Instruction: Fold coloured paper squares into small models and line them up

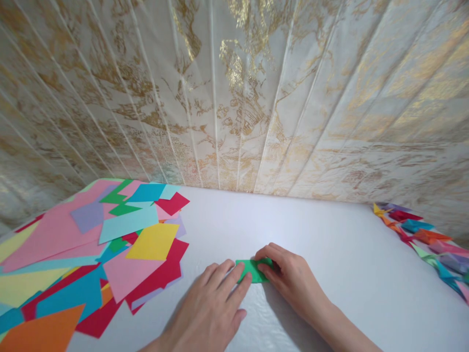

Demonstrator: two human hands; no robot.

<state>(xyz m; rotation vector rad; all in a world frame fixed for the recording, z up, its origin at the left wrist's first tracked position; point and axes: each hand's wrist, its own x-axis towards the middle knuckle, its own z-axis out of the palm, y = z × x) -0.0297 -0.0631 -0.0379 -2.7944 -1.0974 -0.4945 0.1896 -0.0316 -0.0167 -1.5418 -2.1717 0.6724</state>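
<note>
A small folded green paper [252, 270] lies on the white table [293, 234] near its front. My left hand [214, 305] rests flat beside it, fingers stretched out, the fingertips pressing on the paper's left end. My right hand [289, 276] comes in from the right with its fingers curled down onto the paper's right end, pinching or pressing it. Part of the green paper is hidden under both sets of fingers.
A loose pile of coloured paper sheets [91, 254] covers the table's left side. A row of folded paper figures [425, 239] in several colours lies along the right edge. A white and gold patterned wall [234, 98] rises right behind the table.
</note>
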